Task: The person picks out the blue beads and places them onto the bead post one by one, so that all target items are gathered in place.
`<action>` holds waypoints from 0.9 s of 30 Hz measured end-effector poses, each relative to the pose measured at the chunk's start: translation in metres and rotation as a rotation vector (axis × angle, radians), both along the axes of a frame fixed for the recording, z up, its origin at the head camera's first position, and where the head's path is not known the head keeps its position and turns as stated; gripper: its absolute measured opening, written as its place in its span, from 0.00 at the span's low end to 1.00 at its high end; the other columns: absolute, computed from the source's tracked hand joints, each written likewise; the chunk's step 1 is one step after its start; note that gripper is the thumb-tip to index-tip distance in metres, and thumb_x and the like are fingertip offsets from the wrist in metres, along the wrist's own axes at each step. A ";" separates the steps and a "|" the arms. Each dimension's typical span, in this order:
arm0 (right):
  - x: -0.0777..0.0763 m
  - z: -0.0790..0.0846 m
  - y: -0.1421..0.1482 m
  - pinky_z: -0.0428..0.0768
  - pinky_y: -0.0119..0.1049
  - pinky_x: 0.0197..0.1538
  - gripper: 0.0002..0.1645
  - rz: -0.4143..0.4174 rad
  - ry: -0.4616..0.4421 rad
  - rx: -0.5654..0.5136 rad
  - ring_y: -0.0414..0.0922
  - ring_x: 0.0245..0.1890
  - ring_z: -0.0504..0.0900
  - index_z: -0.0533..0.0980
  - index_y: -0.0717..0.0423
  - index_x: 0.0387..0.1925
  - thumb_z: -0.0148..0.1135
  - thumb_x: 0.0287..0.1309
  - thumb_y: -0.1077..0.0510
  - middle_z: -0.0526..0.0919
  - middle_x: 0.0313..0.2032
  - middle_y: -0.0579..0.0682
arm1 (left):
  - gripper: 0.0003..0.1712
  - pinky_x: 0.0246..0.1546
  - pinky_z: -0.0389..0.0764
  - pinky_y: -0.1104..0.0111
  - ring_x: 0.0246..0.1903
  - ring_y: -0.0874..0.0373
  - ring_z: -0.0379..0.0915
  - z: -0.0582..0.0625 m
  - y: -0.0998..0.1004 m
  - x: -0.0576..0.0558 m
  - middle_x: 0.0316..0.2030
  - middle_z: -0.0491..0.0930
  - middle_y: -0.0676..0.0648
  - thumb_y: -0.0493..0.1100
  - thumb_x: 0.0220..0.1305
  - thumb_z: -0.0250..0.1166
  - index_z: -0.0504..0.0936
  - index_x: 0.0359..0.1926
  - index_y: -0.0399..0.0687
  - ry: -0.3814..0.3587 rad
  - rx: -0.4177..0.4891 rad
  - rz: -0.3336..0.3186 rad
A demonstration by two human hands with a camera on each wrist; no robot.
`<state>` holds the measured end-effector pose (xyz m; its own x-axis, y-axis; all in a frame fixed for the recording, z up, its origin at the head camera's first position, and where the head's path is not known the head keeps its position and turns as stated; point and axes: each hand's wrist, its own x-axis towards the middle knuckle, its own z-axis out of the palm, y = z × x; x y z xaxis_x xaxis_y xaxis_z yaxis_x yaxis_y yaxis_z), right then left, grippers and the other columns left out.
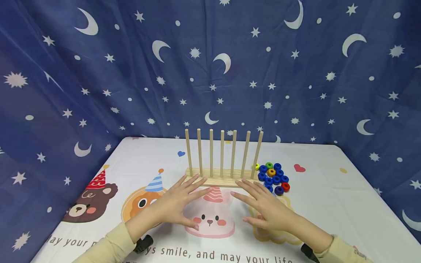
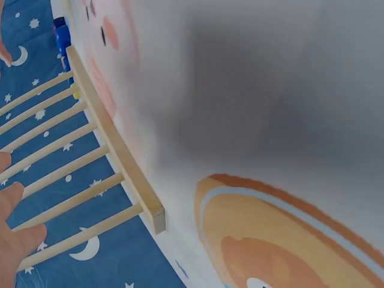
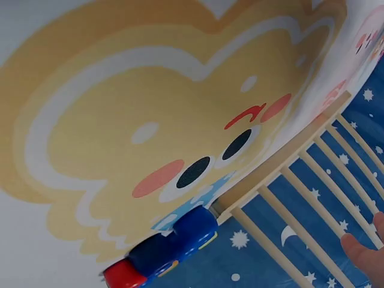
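Note:
A wooden rack with a flat base [image 1: 217, 181] and a row of several upright pegs [image 1: 211, 153] stands at the middle of the table. My left hand [image 1: 177, 204] is spread in front of its left end, palm down, holding nothing. On the other side my right hand [image 1: 268, 206] is spread likewise before the right end, also holding nothing. Fingertips overlap the base in the head view; contact cannot be told. Beside the right end lie several blue ring beads [image 1: 276, 179], with a red bead [image 1: 285, 187], an orange bead [image 1: 271, 172], a green bead [image 1: 269, 165] and a yellow bead [image 1: 256, 167].
A white tablecloth [image 1: 315, 197] printed with cartoon animals and lettering covers the table. Behind and at the sides hangs a dark blue curtain [image 1: 210, 73] with moons and stars. Black wrist straps [image 1: 143, 244] show at the sleeves.

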<state>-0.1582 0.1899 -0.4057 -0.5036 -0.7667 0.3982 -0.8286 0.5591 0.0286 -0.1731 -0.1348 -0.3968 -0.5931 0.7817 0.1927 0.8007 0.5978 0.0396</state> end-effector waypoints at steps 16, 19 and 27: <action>-0.013 0.017 -0.005 0.76 0.53 0.54 0.32 0.018 0.069 -0.233 0.53 0.59 0.72 0.68 0.56 0.62 0.42 0.68 0.40 0.70 0.62 0.58 | 0.47 0.67 0.59 0.48 0.68 0.46 0.58 0.017 0.002 -0.006 0.70 0.61 0.47 0.59 0.48 0.71 0.64 0.68 0.55 -0.010 0.229 -0.004; -0.016 0.025 -0.005 0.76 0.55 0.54 0.32 0.004 0.089 -0.255 0.54 0.58 0.73 0.69 0.57 0.61 0.41 0.68 0.40 0.71 0.61 0.59 | 0.43 0.67 0.60 0.48 0.66 0.46 0.62 0.020 0.004 -0.008 0.68 0.65 0.46 0.56 0.49 0.71 0.67 0.66 0.53 0.004 0.300 -0.021; -0.024 0.041 -0.001 0.75 0.48 0.57 0.31 -0.022 0.159 -0.404 0.56 0.55 0.75 0.71 0.60 0.59 0.43 0.68 0.41 0.74 0.58 0.59 | 0.39 0.63 0.66 0.48 0.64 0.45 0.66 0.026 0.003 -0.012 0.65 0.69 0.45 0.48 0.50 0.71 0.70 0.64 0.50 -0.018 0.434 -0.021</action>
